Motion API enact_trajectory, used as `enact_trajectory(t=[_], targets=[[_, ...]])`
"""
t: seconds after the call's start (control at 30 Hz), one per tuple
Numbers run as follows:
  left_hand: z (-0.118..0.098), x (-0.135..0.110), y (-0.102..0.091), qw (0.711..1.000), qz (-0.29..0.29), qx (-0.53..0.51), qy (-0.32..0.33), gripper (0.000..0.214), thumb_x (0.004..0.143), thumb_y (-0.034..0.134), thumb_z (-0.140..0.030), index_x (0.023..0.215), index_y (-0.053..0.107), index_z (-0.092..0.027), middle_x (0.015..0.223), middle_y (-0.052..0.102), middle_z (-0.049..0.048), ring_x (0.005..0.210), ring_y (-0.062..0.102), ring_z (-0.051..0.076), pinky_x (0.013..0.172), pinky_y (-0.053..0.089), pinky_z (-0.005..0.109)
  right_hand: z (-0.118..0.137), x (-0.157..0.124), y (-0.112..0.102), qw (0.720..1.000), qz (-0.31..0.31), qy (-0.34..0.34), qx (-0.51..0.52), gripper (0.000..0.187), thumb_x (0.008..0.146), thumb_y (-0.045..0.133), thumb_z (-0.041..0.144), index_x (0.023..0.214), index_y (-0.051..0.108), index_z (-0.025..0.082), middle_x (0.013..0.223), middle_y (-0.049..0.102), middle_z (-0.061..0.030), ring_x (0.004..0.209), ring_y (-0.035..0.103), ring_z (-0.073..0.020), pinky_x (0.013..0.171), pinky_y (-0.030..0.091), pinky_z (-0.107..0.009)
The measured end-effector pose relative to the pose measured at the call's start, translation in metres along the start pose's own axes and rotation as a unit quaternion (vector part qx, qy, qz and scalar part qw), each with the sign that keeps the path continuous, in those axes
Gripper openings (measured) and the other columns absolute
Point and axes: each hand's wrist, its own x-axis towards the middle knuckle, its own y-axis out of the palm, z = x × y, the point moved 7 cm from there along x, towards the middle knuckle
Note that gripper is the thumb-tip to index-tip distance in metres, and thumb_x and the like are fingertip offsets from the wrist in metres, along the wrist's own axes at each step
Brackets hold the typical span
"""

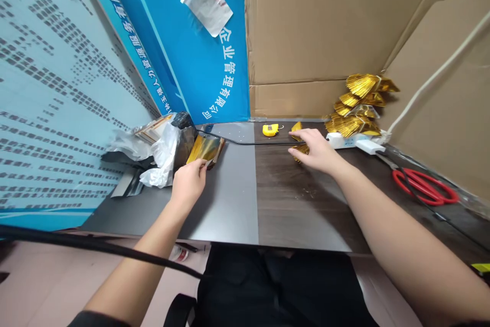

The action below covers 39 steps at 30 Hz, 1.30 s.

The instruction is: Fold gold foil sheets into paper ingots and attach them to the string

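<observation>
At the left of the table, a stack of gold foil paper (206,147) lies beside crumpled plastic. My left hand (190,179) is closed in a pinch on a sheet at the near edge of that stack. Right of the middle, my right hand (316,151) hovers low over the dark tabletop with thumb and fingers apart. A pleated gold paper fan (301,152) shows beneath its fingers, partly hidden by them. Several similar gold fans (354,105) are piled up farther right, against the cardboard.
A yellow tape measure (270,130) sits near the back edge. A black cable (241,143) crosses the table toward a white power strip (350,141). Red-handled scissors (424,186) lie at the right. Crumpled plastic wrapping (166,156) stands at the left, and cardboard (321,36) walls the back.
</observation>
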Motion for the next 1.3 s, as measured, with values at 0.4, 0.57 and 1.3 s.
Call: enact_trajectory(t=[0.4,0.57,1.3], targets=[[0.024,0.011,-0.019,0.986,-0.045,-0.142,-0.08,0.02,0.078,0.069,-0.034,0.09,0.071,-0.019,0.085,0.078,0.0041,0.081,0.074,0.019,0.079,0.057,0.028,0.035,-0.004,0.015,0.998,-0.004,-0.036,0.057,0.032,0.093,0.056,0.04,0.118,0.067,0.023,0.111,0.069,-0.0119,0.109,0.059,-0.0329,0.098,0.049,-0.054],[0.028,0.014,-0.016,0.976,-0.048,-0.182,-0.108,0.023,0.074,0.073,-0.038,0.085,0.072,-0.018,0.079,0.078,0.0031,0.075,0.073,0.018,0.066,0.053,0.024,0.035,-0.004,0.018,0.997,0.0,-0.039,0.063,0.03,0.094,0.056,0.039,0.115,0.067,0.022,0.109,0.069,-0.0115,0.106,0.058,-0.0319,0.096,0.049,-0.053],[-0.023,0.015,-0.137,0.914,-0.377,-0.003,0.152,0.015,0.095,0.058,-0.029,0.09,0.066,-0.018,0.085,0.069,0.0024,0.07,0.065,0.011,0.067,0.051,0.024,0.109,-0.004,0.062,0.984,0.08,-0.127,0.092,0.043,0.095,0.057,0.029,0.135,0.059,0.013,0.131,0.062,-0.0186,0.118,0.062,-0.0296,0.099,0.054,-0.048]])
